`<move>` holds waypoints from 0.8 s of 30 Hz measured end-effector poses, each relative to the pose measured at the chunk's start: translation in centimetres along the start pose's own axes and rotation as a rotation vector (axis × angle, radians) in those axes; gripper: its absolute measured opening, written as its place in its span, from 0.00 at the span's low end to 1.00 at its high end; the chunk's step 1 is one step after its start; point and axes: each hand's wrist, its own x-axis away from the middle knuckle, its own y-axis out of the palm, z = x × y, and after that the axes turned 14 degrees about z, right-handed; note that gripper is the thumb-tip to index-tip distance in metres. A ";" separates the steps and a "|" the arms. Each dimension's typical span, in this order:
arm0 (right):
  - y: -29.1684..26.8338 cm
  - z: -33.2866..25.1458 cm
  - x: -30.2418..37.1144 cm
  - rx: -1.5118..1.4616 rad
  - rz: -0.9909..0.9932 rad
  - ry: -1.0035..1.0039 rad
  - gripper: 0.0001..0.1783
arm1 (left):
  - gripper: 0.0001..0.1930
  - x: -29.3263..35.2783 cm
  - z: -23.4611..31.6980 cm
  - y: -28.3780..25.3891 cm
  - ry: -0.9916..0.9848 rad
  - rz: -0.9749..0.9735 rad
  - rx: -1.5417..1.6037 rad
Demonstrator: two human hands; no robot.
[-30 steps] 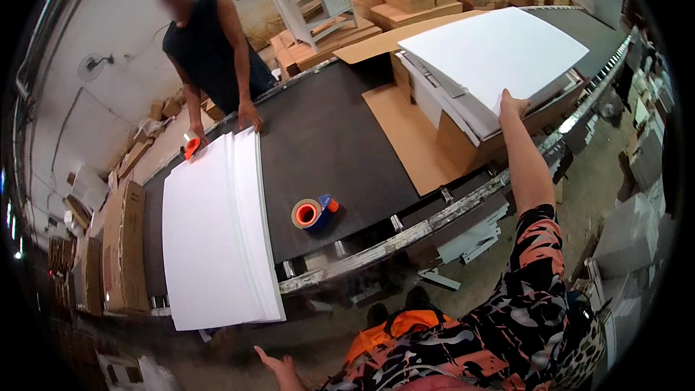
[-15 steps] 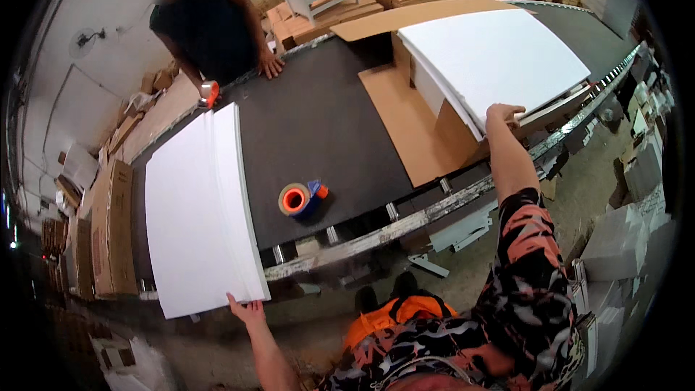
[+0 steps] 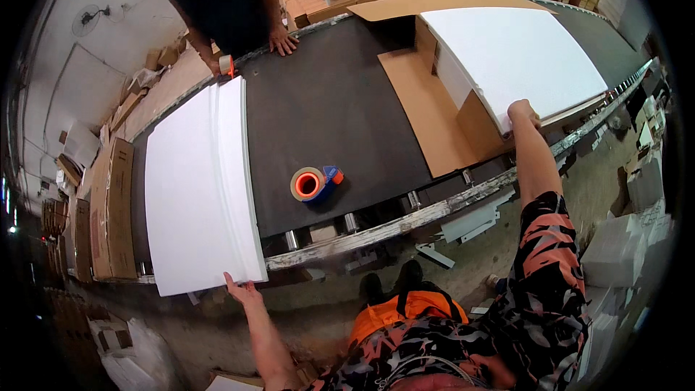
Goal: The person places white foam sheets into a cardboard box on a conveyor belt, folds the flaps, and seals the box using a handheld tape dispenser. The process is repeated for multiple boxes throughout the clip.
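- Your left hand (image 3: 242,289) is at the near edge of the stack of white panels (image 3: 192,195), by its right corner. One finger points up against the edge and the others are bent; you can't tell from here whether they pinch it.
- That stack lies at the left of the dark conveyor belt (image 3: 326,108), its near end jutting out over the near rail (image 3: 369,238).
- Your right hand (image 3: 523,113) is on the near edge of the white sheet (image 3: 517,58), close to its left corner. Your fingers are curled there, but their undersides are hidden, so you can't tell how firmly they pinch.
- The sheet lies on top of the open brown carton (image 3: 486,124), at the right of the belt. One of its flaps (image 3: 413,94) spreads out to the left.
- Between your two hands, a tape dispenser (image 3: 329,187) with an orange-cored roll rests on the belt, toward the near side.
- Across from you stands a co-worker (image 3: 228,3) in a dark top. One hand (image 3: 282,40) rests on the far edge of the belt; the other is at a second, orange tape dispenser (image 3: 227,66), just beyond the panels.
- At the far left of your view, a closed brown box (image 3: 114,210) stands beside the stack.
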 end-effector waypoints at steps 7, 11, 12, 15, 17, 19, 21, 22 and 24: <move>-0.5 4.3 9.6 0.080 0.426 -0.607 0.24 | 0.42 2.3 -1.0 5.5 1.379 0.066 -0.843; 0.6 11.8 26.2 -0.774 0.682 -0.951 0.22 | 0.41 7.8 -4.9 11.9 1.222 -0.784 -0.944; 1.0 14.6 30.5 -0.761 0.528 -0.898 0.23 | 0.41 8.4 -5.8 13.2 1.249 -0.866 -0.982; 2.4 23.0 39.2 -0.795 0.276 -0.881 0.17 | 0.36 4.2 -10.3 16.3 1.189 -1.183 -1.050; 3.5 28.5 42.5 -0.804 0.096 -0.773 0.12 | 0.28 5.0 -11.7 17.3 1.128 -1.067 -1.166; 4.0 33.2 44.3 -0.725 -0.039 -0.640 0.10 | 0.27 6.9 -11.6 17.3 0.990 -0.714 -1.135; 2.5 36.2 44.4 -0.652 -0.039 -0.582 0.10 | 0.35 7.5 -11.1 17.6 0.987 -0.557 -1.008; 1.7 37.2 44.6 -0.618 -0.049 -0.569 0.09 | 0.42 6.7 -11.6 17.4 1.257 -0.520 -0.865; 1.9 39.2 44.4 -0.628 0.064 -0.564 0.09 | 0.44 5.3 -10.8 19.5 1.085 -0.684 -1.079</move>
